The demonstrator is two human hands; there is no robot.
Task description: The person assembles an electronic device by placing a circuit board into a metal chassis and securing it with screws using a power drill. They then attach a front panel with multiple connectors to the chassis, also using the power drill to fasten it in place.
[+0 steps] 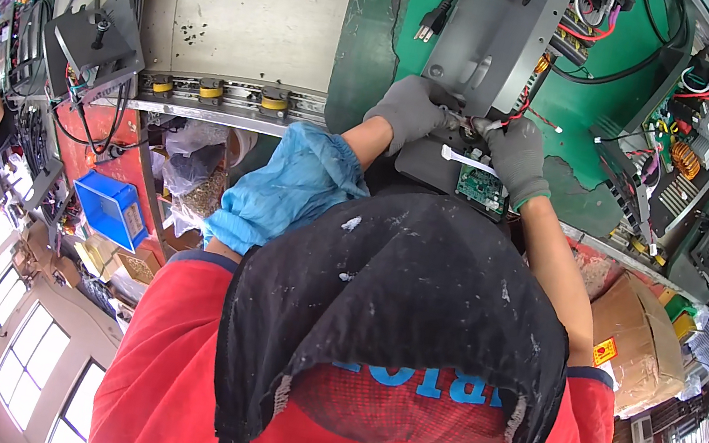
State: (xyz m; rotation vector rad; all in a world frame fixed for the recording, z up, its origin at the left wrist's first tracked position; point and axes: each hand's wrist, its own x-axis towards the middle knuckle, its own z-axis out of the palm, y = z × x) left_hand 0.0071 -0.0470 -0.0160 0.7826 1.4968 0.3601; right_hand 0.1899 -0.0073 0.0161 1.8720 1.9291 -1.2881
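Pale wall [88,344] — bright windows [25,353]

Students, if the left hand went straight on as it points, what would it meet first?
The left hand would probably first meet the small wiring between the hands, then the right hand; depth is unclear.

Grey housing [492,32]: looks like sheet metal, smooth, satin sheen. Beneath it, green mat [605,103], smooth, ragged edge. Just below it, gloves on left hand [412,110] and right hand [516,163]: matt knit cloth; connector [450,154], smooth white plastic. Lower left of it, sleeve cover [296,175], crinkled thin cloth; bin [106,206], smooth blue plastic. Lower right, box [645,360], matt cardboard.
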